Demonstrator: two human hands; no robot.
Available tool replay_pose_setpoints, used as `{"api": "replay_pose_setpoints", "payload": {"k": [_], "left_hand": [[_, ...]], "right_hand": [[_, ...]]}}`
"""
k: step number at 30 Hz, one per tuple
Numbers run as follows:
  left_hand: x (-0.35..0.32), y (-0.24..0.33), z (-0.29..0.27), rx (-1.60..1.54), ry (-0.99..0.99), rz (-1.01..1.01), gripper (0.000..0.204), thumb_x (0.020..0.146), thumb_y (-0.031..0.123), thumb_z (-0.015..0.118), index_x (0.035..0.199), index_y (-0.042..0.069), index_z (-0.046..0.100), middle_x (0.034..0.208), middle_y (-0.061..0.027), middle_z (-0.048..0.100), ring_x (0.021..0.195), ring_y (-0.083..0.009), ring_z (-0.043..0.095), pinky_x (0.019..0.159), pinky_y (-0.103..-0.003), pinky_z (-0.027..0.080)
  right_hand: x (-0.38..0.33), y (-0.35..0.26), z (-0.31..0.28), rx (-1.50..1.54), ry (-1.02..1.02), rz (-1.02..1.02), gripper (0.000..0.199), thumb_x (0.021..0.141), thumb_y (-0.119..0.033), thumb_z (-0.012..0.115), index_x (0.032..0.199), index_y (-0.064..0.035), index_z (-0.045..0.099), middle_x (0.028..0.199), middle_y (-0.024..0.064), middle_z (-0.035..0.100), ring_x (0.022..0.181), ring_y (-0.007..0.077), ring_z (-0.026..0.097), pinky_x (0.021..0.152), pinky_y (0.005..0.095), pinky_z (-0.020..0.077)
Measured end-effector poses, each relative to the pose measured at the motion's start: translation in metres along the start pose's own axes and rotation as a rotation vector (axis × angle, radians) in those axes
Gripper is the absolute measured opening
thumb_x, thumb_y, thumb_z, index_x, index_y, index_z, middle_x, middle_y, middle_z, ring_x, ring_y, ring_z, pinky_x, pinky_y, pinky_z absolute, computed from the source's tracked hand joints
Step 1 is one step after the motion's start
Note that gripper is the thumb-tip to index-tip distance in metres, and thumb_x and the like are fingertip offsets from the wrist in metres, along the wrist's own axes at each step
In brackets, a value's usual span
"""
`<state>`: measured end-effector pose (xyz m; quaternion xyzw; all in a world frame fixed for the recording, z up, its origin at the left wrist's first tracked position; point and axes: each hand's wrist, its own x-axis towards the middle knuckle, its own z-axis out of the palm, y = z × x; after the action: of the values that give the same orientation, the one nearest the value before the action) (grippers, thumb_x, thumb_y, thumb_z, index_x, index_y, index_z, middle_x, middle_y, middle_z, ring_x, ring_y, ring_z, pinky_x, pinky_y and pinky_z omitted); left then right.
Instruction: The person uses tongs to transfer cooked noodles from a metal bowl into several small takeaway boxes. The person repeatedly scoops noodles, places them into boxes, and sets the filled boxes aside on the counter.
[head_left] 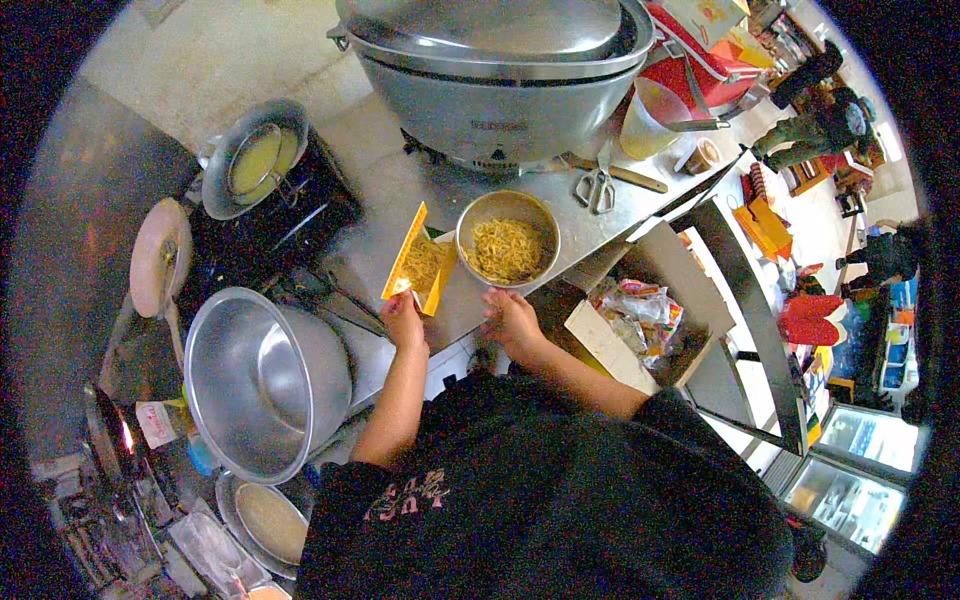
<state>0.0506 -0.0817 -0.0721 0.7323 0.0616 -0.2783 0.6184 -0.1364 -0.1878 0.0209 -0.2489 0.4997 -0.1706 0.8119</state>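
Observation:
My left hand [402, 322] grips the lower end of a folded yellow paper food wrapper [408, 243], closed around its edge. Fried noodles [424, 260] fill the opened wrapper, which tilts above the steel counter. Just to its right, a round steel bowl [465, 237] holds more noodles [507, 248]. Close to the bowl's near rim is my right hand [512, 322], its fingers loosely bent and apart with nothing visible in them. Whether a fingertip touches the bowl is unclear.
A large lidded steel cooker [495, 105] stands behind the bowl. Tongs [597, 188] lie to its right. An open cardboard box [700, 270] holds plastic packages at right. A big steel basin [270, 385] and a stove with a wok [212, 160] are at left. People stand far right.

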Motion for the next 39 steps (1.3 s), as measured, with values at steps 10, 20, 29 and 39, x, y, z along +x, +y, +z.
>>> {"api": "replay_pose_setpoints", "payload": {"k": [10,20,29,39], "left_hand": [[0.013,-0.01,0.0,0.132,0.001,0.047,0.064,0.077,0.032,0.082,0.119,0.006,0.041,0.099,-0.0067,0.059,0.083,-0.0177,0.06,0.057,-0.032,0.054],[0.011,0.019,-0.013,0.147,-0.008,-0.023,0.064,0.074,0.004,0.065,0.131,0.006,0.036,0.122,-0.0176,0.055,0.101,-0.0275,0.065,0.069,-0.04,0.062],[0.019,0.03,-0.018,-0.342,-0.295,-0.153,0.05,0.097,0.027,0.054,0.139,0.027,0.028,0.132,-0.011,0.052,0.113,-0.0285,0.059,0.078,-0.049,0.055],[-0.017,0.066,-0.013,-0.029,-0.594,-0.232,0.071,0.085,0.02,0.045,0.153,0.032,0.029,0.126,-0.0037,0.059,0.093,-0.0159,0.063,0.067,-0.036,0.056]], "right_hand": [[0.002,-0.032,-0.053,-0.093,0.241,-0.258,0.016,0.096,-0.025,0.06,0.104,-0.0127,0.055,0.097,-0.0003,0.062,0.08,0.0122,0.054,0.061,0.0311,0.052],[0.052,-0.056,-0.095,-0.209,0.314,-0.27,0.02,0.096,-0.026,0.061,0.1,-0.0076,0.055,0.093,0.0046,0.058,0.078,0.0166,0.059,0.059,0.0378,0.0588],[0.062,-0.108,-0.145,-0.86,0.325,-0.65,0.016,0.083,-0.014,0.071,0.089,-0.0006,0.066,0.081,0.0095,0.069,0.07,0.0192,0.066,0.066,0.034,0.057],[-0.052,-0.212,-0.006,-1.342,-0.199,-1.214,0.013,0.082,-0.01,0.067,0.092,-0.0006,0.064,0.084,0.0111,0.071,0.075,0.0272,0.069,0.067,0.0393,0.0541]]}}
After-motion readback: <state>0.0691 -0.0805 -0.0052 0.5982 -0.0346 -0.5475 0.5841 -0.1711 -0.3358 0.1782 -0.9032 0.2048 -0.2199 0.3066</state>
